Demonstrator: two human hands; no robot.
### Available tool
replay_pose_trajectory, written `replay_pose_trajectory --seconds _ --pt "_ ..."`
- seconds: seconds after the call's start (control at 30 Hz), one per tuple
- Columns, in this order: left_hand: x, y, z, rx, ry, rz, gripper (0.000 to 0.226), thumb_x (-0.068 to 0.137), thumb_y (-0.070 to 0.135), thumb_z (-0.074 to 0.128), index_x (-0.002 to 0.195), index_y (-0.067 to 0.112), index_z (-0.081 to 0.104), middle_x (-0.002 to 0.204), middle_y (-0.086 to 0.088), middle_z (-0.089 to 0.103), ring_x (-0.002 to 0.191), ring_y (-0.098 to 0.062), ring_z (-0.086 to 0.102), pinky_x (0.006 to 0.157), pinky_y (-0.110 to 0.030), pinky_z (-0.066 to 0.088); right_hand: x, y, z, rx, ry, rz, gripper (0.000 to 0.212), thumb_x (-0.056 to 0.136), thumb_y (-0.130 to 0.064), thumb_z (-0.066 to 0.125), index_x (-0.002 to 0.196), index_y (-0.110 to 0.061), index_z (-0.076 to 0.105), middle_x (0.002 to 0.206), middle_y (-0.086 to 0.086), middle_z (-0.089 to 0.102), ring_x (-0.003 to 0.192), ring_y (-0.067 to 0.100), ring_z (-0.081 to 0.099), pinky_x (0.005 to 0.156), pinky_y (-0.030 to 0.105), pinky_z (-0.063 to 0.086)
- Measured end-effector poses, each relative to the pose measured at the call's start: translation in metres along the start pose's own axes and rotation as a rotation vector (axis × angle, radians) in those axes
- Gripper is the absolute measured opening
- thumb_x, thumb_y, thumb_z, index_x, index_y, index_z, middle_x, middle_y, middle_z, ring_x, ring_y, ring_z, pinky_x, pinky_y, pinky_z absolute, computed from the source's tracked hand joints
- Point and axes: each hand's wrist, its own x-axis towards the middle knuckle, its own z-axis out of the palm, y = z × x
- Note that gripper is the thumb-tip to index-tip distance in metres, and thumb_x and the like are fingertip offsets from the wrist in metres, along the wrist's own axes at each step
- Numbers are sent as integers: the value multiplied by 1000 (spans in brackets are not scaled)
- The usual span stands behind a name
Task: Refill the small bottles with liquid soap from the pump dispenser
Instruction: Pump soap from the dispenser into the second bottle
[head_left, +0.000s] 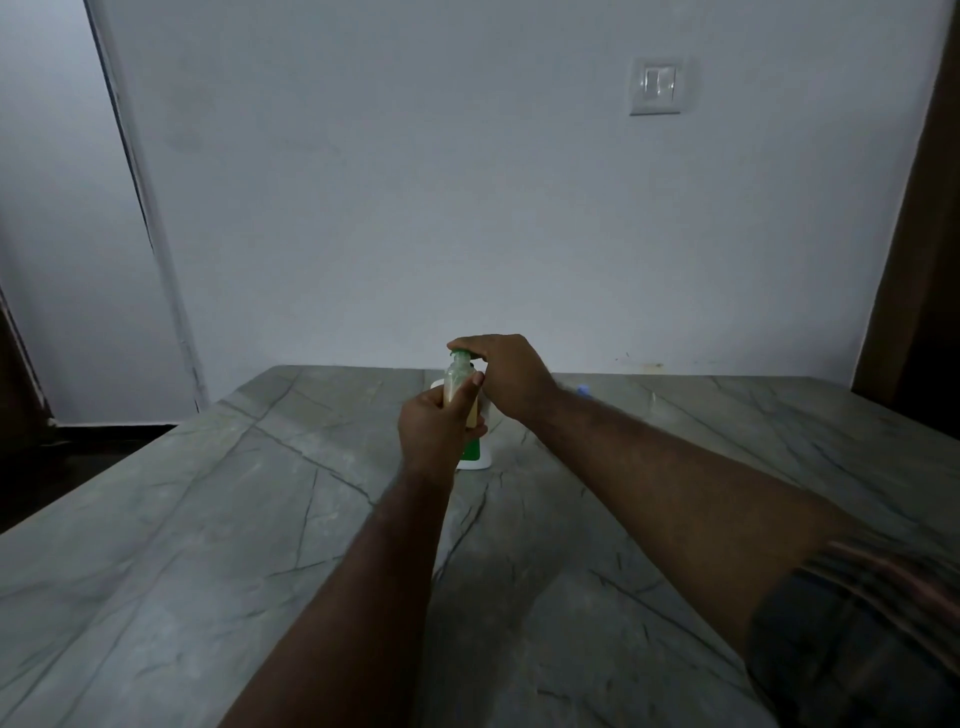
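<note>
A white pump dispenser (475, 457) with a green label stands on the grey marble table (208, 519), mostly hidden behind my hands. My left hand (436, 431) grips a small clear bottle (457, 382) and holds it upright under the green pump spout (460, 355). The bottle holds some yellowish liquid. My right hand (506, 374) rests on top of the pump head, fingers flat across it.
A small blue object (583, 388) lies on the table behind my right forearm. The wall with a light switch (657, 85) stands close behind the table. The table's left edge drops off to a dark floor.
</note>
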Motion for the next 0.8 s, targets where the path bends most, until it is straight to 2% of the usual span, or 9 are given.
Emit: replay_pose_trajectory --seconds 0.2,0.43,0.57,0.73,0.8 --pt "-1 -2 -2 -14 -4 -1 48 86 45 71 100 -1 74 80 -3 73 63 -9 72 56 -23 59 -1 -4 -1 -9 -12 5 43 87 -2 50 128 -9 61 131 9 62 123 21 56 109 39 42" --pt "6 0 0 -13 -16 10 45 88 40 72 97 -4 73 72 -1 69 54 4 67 44 -9 46 6 -3 -6 -57 -40 -26 46 86 -1 56 131 -10 57 136 8 59 127 21 53 111 34 38" --pt "6 -1 1 -45 -13 2 44 88 40 72 97 -3 74 82 -10 72 58 -2 70 47 -13 50 3 0 0 -18 13 -30 45 84 -1 55 128 -9 60 131 9 62 123 21 56 109 38 42" --pt "3 -3 1 -31 -19 -7 39 87 39 73 89 1 72 72 -1 68 53 0 68 45 -10 47 -3 2 6 -9 38 -30 45 84 0 50 127 -8 61 129 10 63 120 21 59 107 37 44" --pt "3 -3 0 -37 -12 -9 38 88 39 73 88 2 72 76 -6 71 56 -6 69 46 -12 50 -3 0 7 -13 30 -18 44 86 0 49 128 -8 61 130 10 62 121 22 58 108 37 43"
